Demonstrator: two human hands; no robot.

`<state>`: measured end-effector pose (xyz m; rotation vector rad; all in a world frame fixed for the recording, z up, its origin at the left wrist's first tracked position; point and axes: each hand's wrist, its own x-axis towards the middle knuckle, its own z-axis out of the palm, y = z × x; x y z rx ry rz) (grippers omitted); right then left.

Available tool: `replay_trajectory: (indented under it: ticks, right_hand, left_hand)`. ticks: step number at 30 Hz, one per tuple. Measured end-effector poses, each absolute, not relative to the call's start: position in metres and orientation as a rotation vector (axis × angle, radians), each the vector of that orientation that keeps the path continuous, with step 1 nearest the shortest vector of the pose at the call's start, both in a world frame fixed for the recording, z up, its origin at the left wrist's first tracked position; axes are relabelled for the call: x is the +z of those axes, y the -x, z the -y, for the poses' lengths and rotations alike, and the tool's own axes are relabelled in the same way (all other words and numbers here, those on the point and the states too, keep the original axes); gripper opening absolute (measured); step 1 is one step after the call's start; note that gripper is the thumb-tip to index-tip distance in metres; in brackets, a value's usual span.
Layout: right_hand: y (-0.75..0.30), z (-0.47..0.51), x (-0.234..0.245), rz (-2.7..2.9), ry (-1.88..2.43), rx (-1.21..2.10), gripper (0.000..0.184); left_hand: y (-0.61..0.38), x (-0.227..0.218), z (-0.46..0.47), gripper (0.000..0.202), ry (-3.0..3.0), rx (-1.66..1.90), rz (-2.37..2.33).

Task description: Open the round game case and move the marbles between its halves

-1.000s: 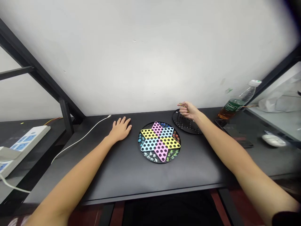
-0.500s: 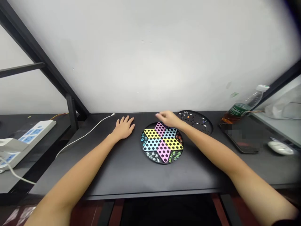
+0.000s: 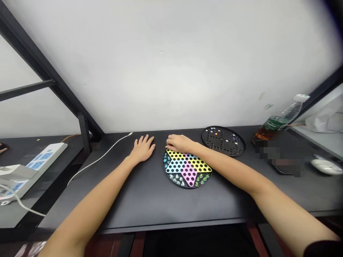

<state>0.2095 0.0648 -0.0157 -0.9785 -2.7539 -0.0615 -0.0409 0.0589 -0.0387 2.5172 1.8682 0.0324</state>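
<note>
A round black Chinese checkers board (image 3: 190, 177) lies on the dark table, with a pink, yellow and light blue star. White marbles (image 3: 177, 179) and green marbles (image 3: 202, 179) sit in its near rim pockets, blue ones on its left. My right hand (image 3: 180, 143) is over the board's far left edge, fingers curled together; whatever they may hold is hidden. That hand and forearm cover the far points of the star. To the left of the board, my left hand (image 3: 143, 149) rests flat on the table, fingers spread and holding nothing.
Behind the right forearm lies a second round black board (image 3: 223, 142) with a few small pieces. Further right are a tilted drink bottle (image 3: 274, 124), a dark phone (image 3: 282, 168) and a white mouse (image 3: 326, 166). A white cable (image 3: 103, 154) and power strip (image 3: 43, 160) lie left.
My right hand has moved left across the far side of the board, from its far right part to its far left edge. My left hand stays flat on the table. The view has shifted slightly.
</note>
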Motion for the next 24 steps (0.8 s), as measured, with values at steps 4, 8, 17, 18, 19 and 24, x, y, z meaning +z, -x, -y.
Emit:
replay_trajectory:
  ticks: [4, 8, 17, 18, 19, 24]
  right_hand:
    - [-0.213, -0.066, -0.016, 2.709, 0.978, -0.008, 0.025]
    - [-0.217, -0.068, -0.018, 2.62, 1.014, 0.094, 0.025]
    - [-0.274, -0.083, 0.019, 2.456, 1.268, 0.426, 0.031]
    - [-0.292, -0.085, 0.022, 2.439, 1.356, 0.446, 0.031]
    - [-0.312, -0.088, 0.024, 2.418, 1.447, 0.452, 0.029]
    - [-0.416, -0.096, 0.004, 2.281, 2.007, 0.383, 0.019]
  left_hand:
    - [0.04, -0.038, -0.059, 0.06, -2.511, 0.02, -1.881]
    - [0.04, -0.038, -0.059, 0.06, -2.517, 0.01, -1.875]
    - [0.042, -0.039, -0.06, 0.06, -2.527, -0.022, -1.882]
    - [0.042, -0.039, -0.06, 0.06, -2.525, -0.025, -1.881]
    - [0.042, -0.038, -0.06, 0.06, -2.523, -0.026, -1.88]
    - [0.042, -0.038, -0.06, 0.06, -2.522, -0.025, -1.884]
